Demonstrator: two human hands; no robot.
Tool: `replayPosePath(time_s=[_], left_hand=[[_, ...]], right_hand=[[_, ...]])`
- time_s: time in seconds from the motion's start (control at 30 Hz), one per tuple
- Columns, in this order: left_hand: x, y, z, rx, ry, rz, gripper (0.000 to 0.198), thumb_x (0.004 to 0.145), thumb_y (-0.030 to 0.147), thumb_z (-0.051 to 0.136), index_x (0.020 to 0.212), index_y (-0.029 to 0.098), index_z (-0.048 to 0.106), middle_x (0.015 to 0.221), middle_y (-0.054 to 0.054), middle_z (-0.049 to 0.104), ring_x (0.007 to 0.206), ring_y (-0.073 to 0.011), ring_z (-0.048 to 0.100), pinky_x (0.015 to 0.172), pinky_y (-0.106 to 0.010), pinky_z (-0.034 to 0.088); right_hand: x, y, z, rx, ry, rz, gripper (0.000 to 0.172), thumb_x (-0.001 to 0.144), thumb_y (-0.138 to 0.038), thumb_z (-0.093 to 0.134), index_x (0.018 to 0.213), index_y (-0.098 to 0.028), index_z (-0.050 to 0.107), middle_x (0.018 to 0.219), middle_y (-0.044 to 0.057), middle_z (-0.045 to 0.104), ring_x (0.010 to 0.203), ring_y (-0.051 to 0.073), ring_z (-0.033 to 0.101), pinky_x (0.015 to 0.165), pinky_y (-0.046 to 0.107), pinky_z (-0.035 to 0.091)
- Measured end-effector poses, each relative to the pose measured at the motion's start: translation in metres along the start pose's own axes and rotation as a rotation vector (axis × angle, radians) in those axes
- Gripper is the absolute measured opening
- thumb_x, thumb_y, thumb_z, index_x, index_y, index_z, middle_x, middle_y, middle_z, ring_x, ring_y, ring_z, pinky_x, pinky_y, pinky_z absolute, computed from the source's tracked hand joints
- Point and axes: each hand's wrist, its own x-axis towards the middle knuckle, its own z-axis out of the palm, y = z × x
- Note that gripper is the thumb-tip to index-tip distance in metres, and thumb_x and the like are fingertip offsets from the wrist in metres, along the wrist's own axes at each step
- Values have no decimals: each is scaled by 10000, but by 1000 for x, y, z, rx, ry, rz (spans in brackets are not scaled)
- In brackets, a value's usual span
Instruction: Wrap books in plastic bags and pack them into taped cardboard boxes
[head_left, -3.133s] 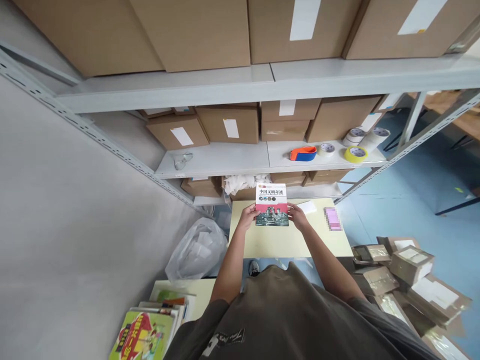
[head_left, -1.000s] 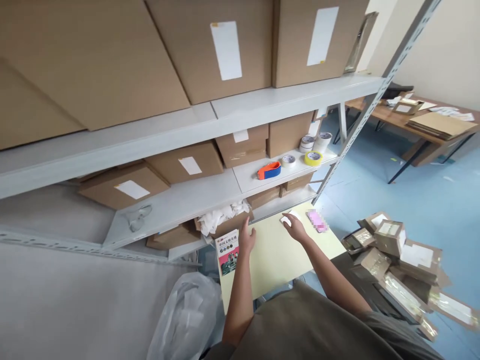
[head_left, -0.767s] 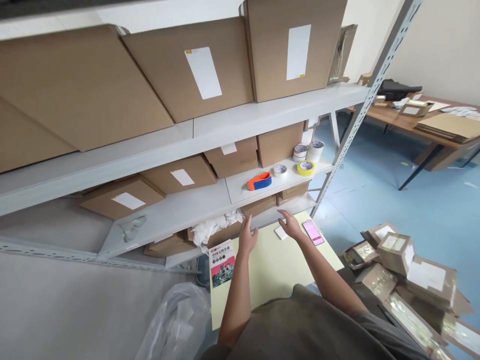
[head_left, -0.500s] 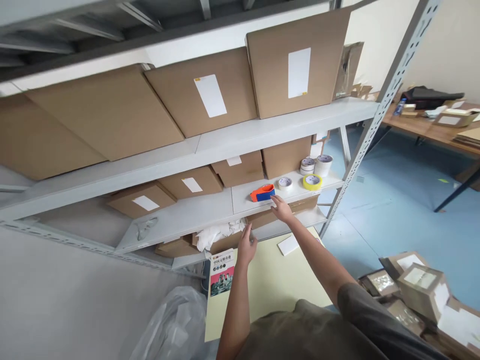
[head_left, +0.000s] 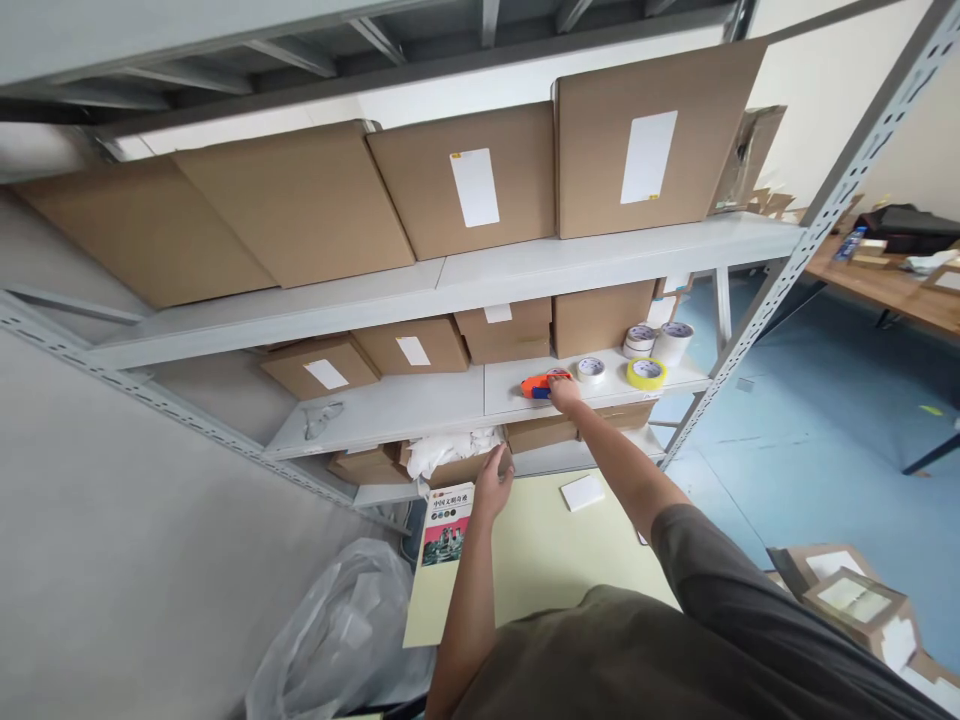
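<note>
My right hand (head_left: 564, 393) reaches to the middle shelf, its fingers closed around the right end of an orange and blue tape dispenser (head_left: 536, 386). The dispenser lies at the shelf's front part, partly hidden by the hand. Just right of it sits a white tape roll (head_left: 591, 370), with a yellow tape roll (head_left: 646, 374) further along. My left hand (head_left: 494, 484) is held over the far edge of the pale yellow table, fingers apart and nothing in them. Near it lies a book (head_left: 447, 530) with a pink and green cover, and a small white box (head_left: 583, 492) is to the right.
A grey metal rack (head_left: 465, 283) holds several cardboard boxes (head_left: 480, 180). White tape rolls (head_left: 673, 343) stand at the middle shelf's right end. A clear plastic bag (head_left: 345, 630) is left of the table. More cartons (head_left: 855, 600) are piled at the lower right.
My right hand has moved onto the tape dispenser and closed on its end. The left hand stays near the table edge. The view has shifted, with the shelves now further right.
</note>
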Motion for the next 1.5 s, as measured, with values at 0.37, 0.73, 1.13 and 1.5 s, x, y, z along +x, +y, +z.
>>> replayPosePath(time_s=[0.37, 0.73, 1.13, 1.5], left_hand=[[-22, -46, -40, -62, -139, -4, 611, 956, 252, 618, 1564, 295, 570, 1625, -82, 557, 1499, -271, 527, 1244, -468, 446], [-81, -102, -32, -77, -351, -74, 574, 990, 237, 564, 1561, 295, 572, 1602, -101, 566, 1472, -275, 540, 1161, -459, 522], [-129, -79, -10, 8, -297, -209, 567, 977, 274, 603, 1543, 309, 588, 1603, -95, 563, 1452, -294, 556, 1117, -456, 562], [-170, -38, 46, 15, -276, -214, 562, 960, 267, 612, 1522, 295, 609, 1602, -96, 570, 1471, -278, 548, 1162, -459, 530]], right_hand=[[-156, -10, 88, 114, 319, 136, 335, 1027, -205, 506, 1315, -137, 665, 1253, 207, 714, 1219, 362, 585, 1064, 457, 386], [-349, -5, 204, 80, 20, 617, 290, 969, -133, 540, 1222, -126, 681, 1236, 230, 731, 1192, 363, 629, 1022, 460, 413], [-403, 71, 240, 140, -141, 725, 379, 874, -37, 543, 1217, -77, 700, 1196, 267, 751, 1172, 366, 690, 1028, 463, 441], [-403, 95, 224, 251, -134, 735, 408, 884, -272, 658, 1244, -93, 728, 1114, 232, 780, 1082, 360, 736, 904, 425, 550]])
